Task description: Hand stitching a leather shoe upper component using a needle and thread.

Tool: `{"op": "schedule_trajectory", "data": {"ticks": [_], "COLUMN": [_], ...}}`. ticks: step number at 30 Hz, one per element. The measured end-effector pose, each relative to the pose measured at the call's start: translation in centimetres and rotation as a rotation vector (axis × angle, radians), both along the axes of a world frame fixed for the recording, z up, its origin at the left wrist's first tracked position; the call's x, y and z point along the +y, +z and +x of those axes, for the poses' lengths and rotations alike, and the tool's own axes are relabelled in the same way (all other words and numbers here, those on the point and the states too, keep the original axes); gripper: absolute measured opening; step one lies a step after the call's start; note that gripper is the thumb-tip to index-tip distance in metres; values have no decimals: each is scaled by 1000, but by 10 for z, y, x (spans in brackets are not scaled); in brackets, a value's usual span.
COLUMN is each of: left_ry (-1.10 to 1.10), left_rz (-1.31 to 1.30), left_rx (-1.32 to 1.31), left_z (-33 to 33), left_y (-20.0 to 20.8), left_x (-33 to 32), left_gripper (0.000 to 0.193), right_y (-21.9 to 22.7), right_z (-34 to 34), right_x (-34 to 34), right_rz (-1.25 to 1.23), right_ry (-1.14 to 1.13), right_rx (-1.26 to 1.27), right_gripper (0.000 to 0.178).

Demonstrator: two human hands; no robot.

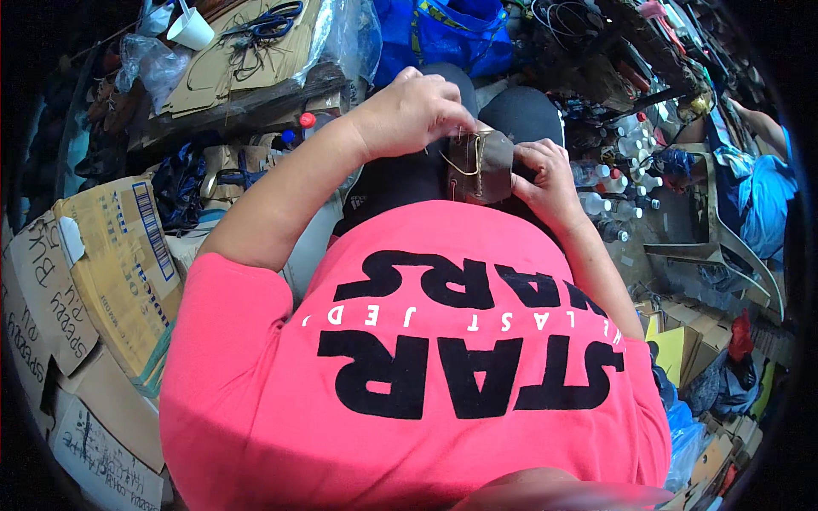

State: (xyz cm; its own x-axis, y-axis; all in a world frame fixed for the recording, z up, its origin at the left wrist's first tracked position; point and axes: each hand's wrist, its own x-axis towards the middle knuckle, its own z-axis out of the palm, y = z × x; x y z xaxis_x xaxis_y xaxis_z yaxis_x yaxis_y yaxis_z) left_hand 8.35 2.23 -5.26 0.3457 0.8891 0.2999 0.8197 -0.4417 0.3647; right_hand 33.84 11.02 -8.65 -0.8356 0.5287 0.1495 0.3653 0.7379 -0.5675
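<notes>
A brown leather piece (494, 175), perhaps part of a shoe, rests between my knees. A pale thread (450, 163) loops over its left side, and a seam runs along its middle. My left hand (419, 106) is closed in a pinch at the piece's upper edge, where the thread runs to the fingertips. What else those fingers hold is too small to make out. On the right edge of the leather, my right hand (548, 180) grips it between thumb and fingers. The underside of the piece is hidden.
Cardboard sheets (243, 72) with dark scissors (274, 20) and a white cup (190, 30) lie upper left. A blue bag (447, 38) stands ahead. Several small bottles (626, 170) and a metal stand (711, 221) are right. Flattened cartons (119, 264) fill the left.
</notes>
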Motion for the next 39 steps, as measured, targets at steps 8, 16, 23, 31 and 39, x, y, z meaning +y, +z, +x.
{"op": "schedule_trajectory", "data": {"ticks": [8,16,23,31,39], "left_ry": [-4,-35,-110,-204,-43], "left_rz": [-122,-159,-97,37,-64], "left_rx": [1,83,80,245,-89], "left_z": [-5,-5,-9,11,4], "left_y": [0,7,10,13,-7], "left_x": [-2,2,25,27,19], "left_gripper": [28,32,17,2,7], "right_y": [0,0,-4,-4,-3], "right_z": [-2,-3,-6,-5,-4], "right_x": [-1,0,3,0,3], "right_rz": [3,-2,-6,-5,-40], "right_ry": [23,13,12,22,42], "right_rx": [7,-2,23,48,54], "right_gripper": [37,36,36,35,37]}}
